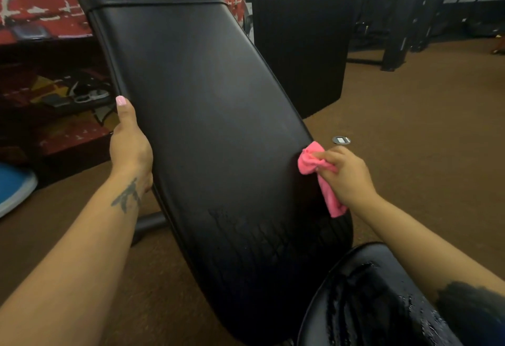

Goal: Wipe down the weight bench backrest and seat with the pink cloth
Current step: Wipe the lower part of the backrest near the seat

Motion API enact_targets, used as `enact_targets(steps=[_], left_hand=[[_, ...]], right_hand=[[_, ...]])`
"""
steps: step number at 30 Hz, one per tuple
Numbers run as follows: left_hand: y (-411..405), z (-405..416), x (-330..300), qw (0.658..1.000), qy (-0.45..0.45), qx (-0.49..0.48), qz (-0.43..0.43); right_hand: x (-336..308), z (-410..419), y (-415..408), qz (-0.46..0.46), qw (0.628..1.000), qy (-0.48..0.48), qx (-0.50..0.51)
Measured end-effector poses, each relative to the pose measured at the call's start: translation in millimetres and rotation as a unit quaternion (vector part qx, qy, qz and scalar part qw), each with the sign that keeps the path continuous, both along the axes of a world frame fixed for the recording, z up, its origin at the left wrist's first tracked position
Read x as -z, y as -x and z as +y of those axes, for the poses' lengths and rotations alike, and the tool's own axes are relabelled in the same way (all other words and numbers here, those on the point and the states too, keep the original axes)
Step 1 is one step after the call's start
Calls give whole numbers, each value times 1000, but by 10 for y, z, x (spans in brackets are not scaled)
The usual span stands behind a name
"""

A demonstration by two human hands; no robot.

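The black padded backrest (202,116) of the weight bench slopes up and away through the middle of the view. Streaks of liquid run down its lower part. My left hand (130,143) grips its left edge, thumb on the front face, fingers hidden behind. My right hand (345,175) holds the bunched pink cloth (314,164) against the backrest's right edge; a tail of the cloth hangs below the hand. The black seat (363,299) lies at the bottom right, wet with drips.
A tall ribbed black bin (300,31) stands behind the backrest on the right. Brown carpet (423,127) spreads to the right, with a small round metal floor plate (341,140). Dark gym frames stand at the far right. Shelves with clutter and a red wall are on the left.
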State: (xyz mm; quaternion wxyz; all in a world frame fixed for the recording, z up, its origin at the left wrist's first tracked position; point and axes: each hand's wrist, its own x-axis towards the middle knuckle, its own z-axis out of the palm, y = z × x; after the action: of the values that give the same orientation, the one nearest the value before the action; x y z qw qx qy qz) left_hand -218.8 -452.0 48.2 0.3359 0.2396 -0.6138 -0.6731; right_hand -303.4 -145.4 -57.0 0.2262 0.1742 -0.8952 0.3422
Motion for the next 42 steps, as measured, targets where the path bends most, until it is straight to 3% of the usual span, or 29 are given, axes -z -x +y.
enact_targets(steps=[4,11,15,20,28,32,37,42], left_hand=[[-1,-4,14,1000,-15,9,10],[3,-14,17,1000,-3,-1,11],[5,-24,26,1000,-3,-3,7],[9,-34,26,1000,-2,3,7],[33,-53,37,1000,2,0,2],[38,-74,40,1000,5,3,2],[39,-70,45,1000,-2,18,2],[45,-69,46,1000,1,25,7]], right_hand=[[247,195,-222,-11,999,-11,-45],[224,255,15,-25,998,2,65],[145,8,-89,22,1000,-13,0],[250,189,-369,4,994,-62,-94],[75,94,-79,-24,996,-66,56],[-20,-253,-288,11,999,-40,-14],[174,-119,-561,26,991,-58,-121],[146,-39,-410,-7,999,-48,-25]])
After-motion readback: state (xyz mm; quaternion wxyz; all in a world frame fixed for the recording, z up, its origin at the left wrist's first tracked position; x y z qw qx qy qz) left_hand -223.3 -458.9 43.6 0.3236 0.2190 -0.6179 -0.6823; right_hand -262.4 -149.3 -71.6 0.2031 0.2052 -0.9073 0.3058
